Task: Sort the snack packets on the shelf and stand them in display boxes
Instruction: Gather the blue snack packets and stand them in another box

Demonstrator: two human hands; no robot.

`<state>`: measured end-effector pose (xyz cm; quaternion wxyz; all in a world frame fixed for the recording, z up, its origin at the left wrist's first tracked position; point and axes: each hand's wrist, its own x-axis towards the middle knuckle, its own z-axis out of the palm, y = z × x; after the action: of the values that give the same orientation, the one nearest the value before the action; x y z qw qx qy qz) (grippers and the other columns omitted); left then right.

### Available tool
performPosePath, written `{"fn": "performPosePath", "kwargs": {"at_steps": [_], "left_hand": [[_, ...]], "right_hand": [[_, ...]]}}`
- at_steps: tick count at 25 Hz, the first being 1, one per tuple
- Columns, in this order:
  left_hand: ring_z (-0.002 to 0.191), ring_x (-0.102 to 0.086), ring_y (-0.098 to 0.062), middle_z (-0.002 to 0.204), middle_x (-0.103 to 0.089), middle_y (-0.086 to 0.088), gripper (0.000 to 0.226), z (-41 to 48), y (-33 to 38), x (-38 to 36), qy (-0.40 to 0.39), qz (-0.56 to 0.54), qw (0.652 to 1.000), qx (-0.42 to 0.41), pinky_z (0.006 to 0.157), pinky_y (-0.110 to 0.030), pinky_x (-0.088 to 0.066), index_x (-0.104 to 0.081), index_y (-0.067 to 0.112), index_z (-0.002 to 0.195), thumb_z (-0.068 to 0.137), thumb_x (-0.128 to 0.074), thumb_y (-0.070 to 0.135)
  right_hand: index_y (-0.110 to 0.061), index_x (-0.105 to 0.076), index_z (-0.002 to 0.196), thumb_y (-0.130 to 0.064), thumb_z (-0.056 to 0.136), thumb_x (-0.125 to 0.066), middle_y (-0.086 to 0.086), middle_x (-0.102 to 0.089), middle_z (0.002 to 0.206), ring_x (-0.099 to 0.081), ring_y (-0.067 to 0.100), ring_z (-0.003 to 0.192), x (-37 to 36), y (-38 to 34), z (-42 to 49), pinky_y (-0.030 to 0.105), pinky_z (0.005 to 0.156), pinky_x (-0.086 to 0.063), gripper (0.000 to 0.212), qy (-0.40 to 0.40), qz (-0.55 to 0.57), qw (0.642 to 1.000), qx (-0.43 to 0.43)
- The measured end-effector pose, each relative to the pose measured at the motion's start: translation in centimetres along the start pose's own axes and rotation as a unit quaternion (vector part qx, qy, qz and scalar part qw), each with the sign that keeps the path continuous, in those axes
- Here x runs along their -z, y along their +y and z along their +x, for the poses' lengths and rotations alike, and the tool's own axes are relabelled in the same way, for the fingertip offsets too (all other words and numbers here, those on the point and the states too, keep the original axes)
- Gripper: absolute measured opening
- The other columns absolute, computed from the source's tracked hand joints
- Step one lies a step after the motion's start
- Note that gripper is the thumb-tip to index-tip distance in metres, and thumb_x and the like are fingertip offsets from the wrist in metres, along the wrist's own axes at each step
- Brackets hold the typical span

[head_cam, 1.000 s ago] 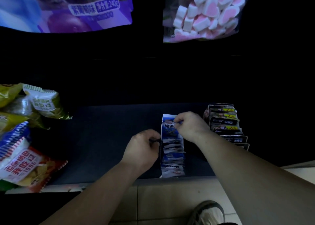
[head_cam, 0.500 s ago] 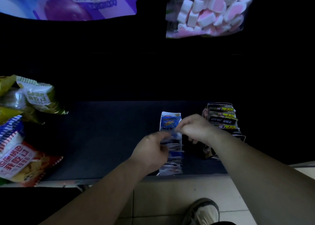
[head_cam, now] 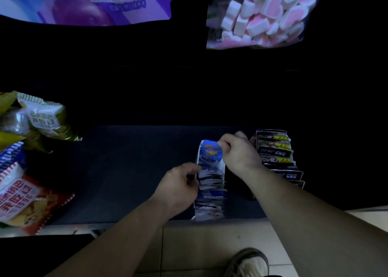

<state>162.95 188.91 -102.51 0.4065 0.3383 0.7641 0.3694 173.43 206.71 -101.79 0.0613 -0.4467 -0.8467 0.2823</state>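
Fingers (head_cam: 228, 143), right hand (head_cam: 241, 156), pinch blue packet (head_cam: 210, 153); left hand (head_cam: 178, 189) fingertips hidden.

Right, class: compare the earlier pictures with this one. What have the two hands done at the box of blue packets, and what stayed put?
The left hand reached right onto the blue packets, then drew back to the left wall of the display box, fingers curled; its grip is unclear. The right hand kept pinching the rear blue packet. The black packets and crisp bags stayed.
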Motion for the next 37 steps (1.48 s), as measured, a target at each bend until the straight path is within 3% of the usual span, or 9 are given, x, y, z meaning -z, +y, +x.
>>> {"fn": "performPosePath", "kwargs": {"at_steps": [3, 6, 9, 13, 18, 23, 30, 33, 37], "left_hand": [[0.083, -0.070, -0.002, 0.098, -0.074, 0.013, 0.037, 0.1, 1.1, 0.3, 0.051, -0.006, 0.998, -0.023, 0.081, -0.024, -0.058, -0.062, 0.036, 0.123, 0.094, -0.060, 0.013], [0.110, -0.059, 0.000, 0.128, -0.057, 0.017, 0.066, 0.5, 2.4, 0.9, 0.104, -0.035, 0.994, -0.023, 0.089, -0.017, -0.047, -0.043, 0.036, 0.147, 0.089, -0.072, 0.026], [0.122, -0.057, -0.005, 0.130, -0.057, 0.015, 0.089, 0.4, 3.3, 1.2, 0.073, -0.164, 0.983, 0.044, 0.096, -0.022, -0.044, -0.030, 0.037, 0.155, 0.082, -0.081, 0.029], [0.104, -0.071, -0.012, 0.112, -0.076, 0.005, 0.077, -0.3, 3.4, 1.3, 0.025, -0.247, 0.966, 0.066, 0.087, -0.030, -0.057, -0.040, 0.023, 0.150, 0.085, -0.078, 0.009], [0.091, -0.074, -0.015, 0.094, -0.077, 0.010, 0.047, -0.2, 4.9, 3.0, 0.159, -0.216, 0.963, 0.010, 0.072, -0.033, -0.060, -0.057, 0.022, 0.128, 0.089, -0.070, 0.000], [0.083, -0.070, -0.012, 0.091, -0.073, 0.009, 0.024, 0.8, 6.2, 4.2, 0.200, -0.050, 0.969, -0.138, 0.072, -0.036, -0.059, -0.064, 0.031, 0.104, 0.097, -0.056, 0.009], [0.090, -0.057, -0.015, 0.101, -0.056, 0.004, 0.043, 1.2, 6.0, 2.3, 0.225, 0.184, 0.909, -0.300, 0.068, -0.027, -0.049, -0.063, 0.022, 0.130, 0.095, -0.052, 0.000], [0.091, -0.057, -0.009, 0.100, -0.057, 0.008, 0.044, 1.2, 4.7, 1.5, 0.177, 0.209, 0.918, -0.288, 0.075, -0.027, -0.055, -0.062, 0.023, 0.135, 0.096, -0.055, 0.003], [0.109, -0.058, -0.001, 0.119, -0.057, 0.010, 0.053, 1.4, 3.9, 1.2, 0.177, 0.056, 0.972, -0.146, 0.095, -0.016, -0.049, -0.050, 0.025, 0.144, 0.096, -0.060, 0.006]], "right_hand": [[-0.024, -0.055, 0.085, -0.029, 0.107, -0.049, 0.001, -0.050, 0.091, -0.051, 0.019, 0.076, 1.7, -1.1, -0.1, 0.031, 0.065, -0.042, 0.023, 0.040, 0.151, 0.988, -0.012], [-0.018, -0.055, 0.085, -0.028, 0.109, -0.046, 0.005, -0.061, 0.081, -0.060, 0.020, 0.070, 3.7, -2.2, -1.8, 0.036, 0.063, -0.053, 0.027, 0.007, 0.264, 0.964, -0.041], [-0.013, -0.058, 0.090, -0.026, 0.110, -0.043, 0.013, -0.072, 0.089, -0.075, 0.033, 0.080, 5.3, -2.2, -4.2, 0.047, 0.075, -0.064, 0.029, -0.037, 0.410, 0.905, -0.109], [-0.012, -0.060, 0.097, -0.027, 0.111, -0.043, 0.013, -0.077, 0.090, -0.076, 0.037, 0.083, 6.6, -1.6, -5.4, 0.046, 0.074, -0.063, 0.027, -0.078, 0.537, 0.827, -0.150], [-0.020, -0.067, 0.106, -0.018, 0.106, -0.054, 0.007, -0.071, 0.098, -0.069, 0.015, 0.070, 4.9, -0.8, -4.7, 0.025, 0.059, -0.056, 0.013, 0.023, 0.322, 0.938, -0.124], [-0.025, -0.059, 0.133, -0.026, 0.102, -0.061, -0.004, -0.064, 0.104, -0.068, 0.024, 0.095, 4.0, 0.4, -3.9, 0.044, 0.088, -0.058, 0.030, -0.013, 0.231, 0.967, -0.109], [-0.028, -0.066, 0.122, -0.022, 0.102, -0.059, -0.001, -0.067, 0.112, -0.066, 0.025, 0.104, 3.7, -0.1, -2.4, 0.042, 0.091, -0.057, 0.022, -0.041, 0.208, 0.973, -0.088], [-0.032, -0.064, 0.106, -0.016, 0.099, -0.058, 0.002, -0.068, 0.103, -0.067, 0.027, 0.096, 3.1, -0.1, -2.1, 0.046, 0.089, -0.058, 0.018, -0.062, 0.183, 0.977, -0.092], [-0.038, -0.061, 0.084, -0.014, 0.098, -0.058, 0.001, -0.069, 0.093, -0.068, 0.027, 0.089, 3.1, 0.1, -1.8, 0.044, 0.080, -0.059, 0.027, -0.075, 0.166, 0.979, -0.096]]}}
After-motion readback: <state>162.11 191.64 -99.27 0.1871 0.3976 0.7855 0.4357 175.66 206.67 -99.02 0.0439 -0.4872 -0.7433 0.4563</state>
